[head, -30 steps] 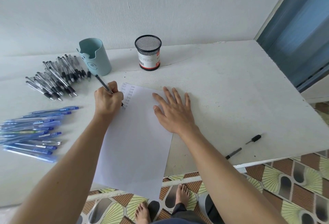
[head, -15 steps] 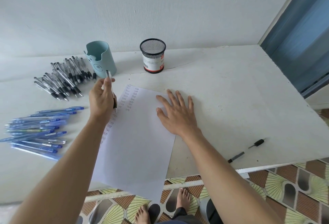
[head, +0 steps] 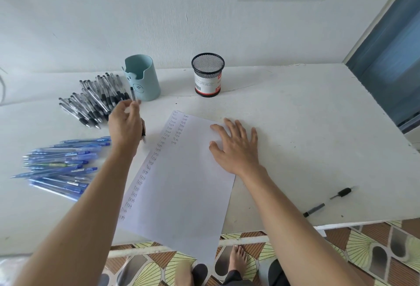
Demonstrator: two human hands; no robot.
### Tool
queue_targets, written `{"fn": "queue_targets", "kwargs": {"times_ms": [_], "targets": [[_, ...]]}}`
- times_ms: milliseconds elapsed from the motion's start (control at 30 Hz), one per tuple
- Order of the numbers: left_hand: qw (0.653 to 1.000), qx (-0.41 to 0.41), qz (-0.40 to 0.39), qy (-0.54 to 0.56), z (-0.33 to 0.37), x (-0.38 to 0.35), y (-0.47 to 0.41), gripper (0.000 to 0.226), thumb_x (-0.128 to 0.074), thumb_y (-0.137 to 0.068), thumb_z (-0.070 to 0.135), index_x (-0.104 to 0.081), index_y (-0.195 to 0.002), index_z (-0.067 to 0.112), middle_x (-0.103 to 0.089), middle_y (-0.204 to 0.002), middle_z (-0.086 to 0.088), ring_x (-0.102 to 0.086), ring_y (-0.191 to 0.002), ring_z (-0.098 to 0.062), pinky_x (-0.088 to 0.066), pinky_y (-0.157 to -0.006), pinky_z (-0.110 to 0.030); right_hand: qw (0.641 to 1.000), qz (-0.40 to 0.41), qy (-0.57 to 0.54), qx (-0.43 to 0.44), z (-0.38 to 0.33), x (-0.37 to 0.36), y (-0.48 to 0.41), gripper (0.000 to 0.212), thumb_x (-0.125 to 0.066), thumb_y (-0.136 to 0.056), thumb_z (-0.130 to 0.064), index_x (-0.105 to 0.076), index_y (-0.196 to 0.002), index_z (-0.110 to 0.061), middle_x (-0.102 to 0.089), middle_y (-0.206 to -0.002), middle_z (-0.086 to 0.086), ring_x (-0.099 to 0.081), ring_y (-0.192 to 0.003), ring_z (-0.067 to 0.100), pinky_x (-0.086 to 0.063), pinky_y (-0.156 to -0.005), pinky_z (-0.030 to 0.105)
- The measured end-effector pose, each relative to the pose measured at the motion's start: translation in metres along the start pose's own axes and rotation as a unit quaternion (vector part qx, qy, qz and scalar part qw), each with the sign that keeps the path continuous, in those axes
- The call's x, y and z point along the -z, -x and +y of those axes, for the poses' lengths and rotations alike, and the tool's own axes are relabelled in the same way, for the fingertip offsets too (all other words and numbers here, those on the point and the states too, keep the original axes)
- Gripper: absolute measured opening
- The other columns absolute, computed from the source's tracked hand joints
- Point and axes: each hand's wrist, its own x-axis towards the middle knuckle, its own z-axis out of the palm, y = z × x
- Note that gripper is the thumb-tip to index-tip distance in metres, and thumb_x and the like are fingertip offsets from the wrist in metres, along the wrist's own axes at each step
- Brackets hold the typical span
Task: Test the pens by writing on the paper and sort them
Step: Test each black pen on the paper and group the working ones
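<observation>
Pen: pinching it in left grip beside paper, flattening paper under released right grip; sorting now, probably laying it among black pens, worktop's far-left.

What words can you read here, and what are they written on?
"test": handwritten over and over in two columns on the paper.
Label on the black mesh cup: a barcode and small print, too small to read.
Print on the blue pens: too blurred to read.
Teal holder: no words, only a small drawn face.
</observation>
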Motion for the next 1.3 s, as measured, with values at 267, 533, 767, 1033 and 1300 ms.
{"fn": "queue_targets", "kwargs": {"times_ms": [267,533,767,1033,1300], "targets": [[0.965,0.057,0.103,-0.235,0.023,0.019,-0.059,0.047,-0.048,-0.096,0.029,-0.052,-0.141,0.015,-0.060,-0.134,-0.015,-0.051,-0.128,-0.034,-0.040,-0.104,-0.044,0.998,0.068,0.013,-0.007,-0.009,-0.012,-0.001,0.047,-0.040,-0.094,-0.048,-0.037,-0.141,-0.039,-0.024,-0.159,-0.002,-0.014,-0.150,0.026,-0.003,-0.117,0.063],[0.931,0.100,0.078,-0.342,0.017,0.017,-0.092,0.044,-0.058,-0.096,0.028,-0.050,-0.130,0.001,-0.054,-0.131,-0.020,-0.056,-0.117,-0.039,-0.047,-0.091,-0.048,0.996,0.083,0.029,-0.006,-0.007,-0.013,-0.002,0.063,-0.017,-0.081,-0.057,-0.039,-0.138,-0.041,-0.028,-0.158,-0.002,-0.019,-0.148,0.026,-0.006,-0.116,0.064],[0.945,0.072,0.111,-0.299,0.018,0.014,-0.080,0.039,-0.056,-0.095,0.029,-0.052,-0.128,0.008,-0.054,-0.131,-0.015,-0.055,-0.116,-0.036,-0.047,-0.093,-0.046,0.997,0.077,0.022,-0.003,-0.008,-0.011,-0.001,0.057,-0.023,-0.085,-0.054,-0.039,-0.138,-0.040,-0.027,-0.158,-0.001,-0.018,-0.148,0.027,-0.006,-0.116,0.064],[0.960,-0.101,-0.046,-0.257,0.018,-0.052,0.030,0.028,-0.060,-0.089,0.022,-0.061,-0.116,0.014,-0.060,-0.112,-0.010,-0.050,-0.112,-0.030,-0.041,-0.089,-0.039,0.999,0.045,-0.009,-0.010,-0.008,-0.007,0.000,0.045,-0.039,-0.096,-0.046,-0.036,-0.140,-0.041,-0.019,-0.161,-0.004,-0.008,-0.151,0.024,0.003,-0.118,0.060],[0.852,-0.223,-0.234,-0.412,0.002,-0.080,0.080,0.050,-0.042,-0.100,0.045,-0.041,-0.146,0.026,-0.036,-0.155,0.000,-0.025,-0.145,-0.023,-0.019,-0.115,-0.043,0.974,-0.026,-0.224,-0.003,0.010,0.025,0.002,0.034,-0.048,-0.101,-0.028,-0.057,-0.133,-0.033,-0.040,-0.155,-0.007,-0.022,-0.149,0.016,0.003,-0.121,0.041]]}}
